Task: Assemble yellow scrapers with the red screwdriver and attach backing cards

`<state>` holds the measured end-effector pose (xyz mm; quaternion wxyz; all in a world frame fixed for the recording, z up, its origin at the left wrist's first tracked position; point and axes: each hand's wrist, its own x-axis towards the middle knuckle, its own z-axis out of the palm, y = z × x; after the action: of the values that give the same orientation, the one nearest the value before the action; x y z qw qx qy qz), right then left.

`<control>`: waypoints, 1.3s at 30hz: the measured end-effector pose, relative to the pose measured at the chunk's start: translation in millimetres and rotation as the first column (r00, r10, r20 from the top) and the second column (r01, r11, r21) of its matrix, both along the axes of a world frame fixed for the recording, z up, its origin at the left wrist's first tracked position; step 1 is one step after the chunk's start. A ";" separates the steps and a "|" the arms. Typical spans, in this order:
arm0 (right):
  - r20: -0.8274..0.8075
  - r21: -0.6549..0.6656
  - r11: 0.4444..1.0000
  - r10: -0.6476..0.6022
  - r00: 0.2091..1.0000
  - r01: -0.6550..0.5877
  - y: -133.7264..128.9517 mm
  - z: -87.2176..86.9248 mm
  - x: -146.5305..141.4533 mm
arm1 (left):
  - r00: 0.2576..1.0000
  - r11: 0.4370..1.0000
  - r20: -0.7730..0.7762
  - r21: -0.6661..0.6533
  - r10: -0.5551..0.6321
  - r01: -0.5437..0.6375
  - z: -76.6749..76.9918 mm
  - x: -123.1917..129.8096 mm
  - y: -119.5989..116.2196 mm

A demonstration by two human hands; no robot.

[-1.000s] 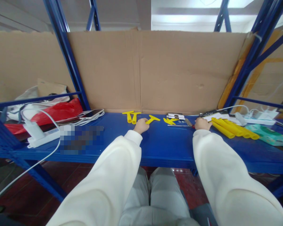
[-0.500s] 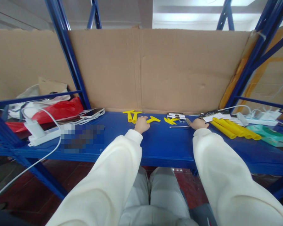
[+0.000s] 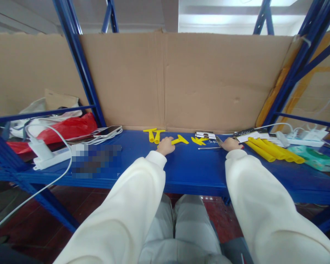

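My left hand point(image 3: 165, 146) is closed around the stem of a yellow T-shaped plastic piece point(image 3: 182, 139), whose crossbar points right. Two more yellow T-shaped pieces point(image 3: 154, 135) stand just behind and left of that hand. My right hand point(image 3: 231, 144) is closed on a grey metal tool point(image 3: 219, 140); its tip sticks out to the left and a bit of red shows at the other side. The tool's exact kind cannot be made out. A thin metal rod point(image 3: 209, 148) lies by the right fingers. Small yellow parts point(image 3: 199, 140) lie between the hands.
Yellow tubes point(image 3: 275, 151) lie right of my right hand, beside a green packet point(image 3: 316, 158) and a white power strip point(image 3: 305, 140). Small white-and-black boxes point(image 3: 205, 135) sit at the back. Leftwards are a phone point(image 3: 108, 131), another power strip point(image 3: 53, 157) and a red bag point(image 3: 68, 129).
The yellow T-shaped piece in my left hand has turned and shifted slightly right. The grey tool's tip in my right hand has swung a little left and up.
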<state>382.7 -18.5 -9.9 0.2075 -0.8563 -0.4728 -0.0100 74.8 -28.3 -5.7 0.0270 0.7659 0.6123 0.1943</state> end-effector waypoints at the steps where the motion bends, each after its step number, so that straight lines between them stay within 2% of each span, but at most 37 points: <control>1: 0.003 -0.010 1.000 0.005 1.000 -0.005 -0.9 0.8 -0.6 | 1.000 1.000 -0.006 -0.005 -0.004 0.003 0.4 -0.1 -0.4; 11: 0.039 -0.038 0.999 -0.004 0.999 0.005 -6.0 5.5 -5.6 | 0.994 0.999 -0.109 -0.033 -0.020 0.017 1.6 -1.1 -0.7; 18: 0.037 -0.012 1.000 -0.006 0.999 0.007 -5.1 5.4 -5.1 | 0.989 0.998 -0.144 -0.051 -0.029 0.022 3.7 -1.3 -3.0; 27: -0.056 0.142 0.989 -0.026 0.998 0.034 -10.9 13.9 -5.5 | 0.991 0.999 -0.134 -0.036 -0.012 0.007 4.5 -1.1 -5.8; 30: -0.037 0.194 0.981 0.035 0.999 -0.028 -14.3 18.5 -12.8 | 0.995 0.999 -0.097 -0.038 0.018 -0.021 6.1 0.0 -7.8; 33: -0.007 0.198 0.969 0.153 0.988 -0.149 -16.4 23.0 -28.2 | 0.996 0.997 -0.062 -0.045 0.058 -0.061 8.1 1.7 -9.7; 36: 0.043 0.179 0.925 0.333 0.942 -0.335 -17.8 24.5 -51.8 | 0.994 0.993 -0.052 -0.061 0.093 -0.096 10.1 3.1 -11.0; 39: 0.072 0.144 0.884 0.439 0.896 -0.445 -20.2 22.7 -78.7 | 0.993 0.992 -0.053 -0.071 0.103 -0.107 11.9 3.8 -11.8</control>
<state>304.0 -38.7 12.7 0.2621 -0.7069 -0.6568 -0.0158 78.5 -40.1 6.2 0.0300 0.7358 0.6589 0.1535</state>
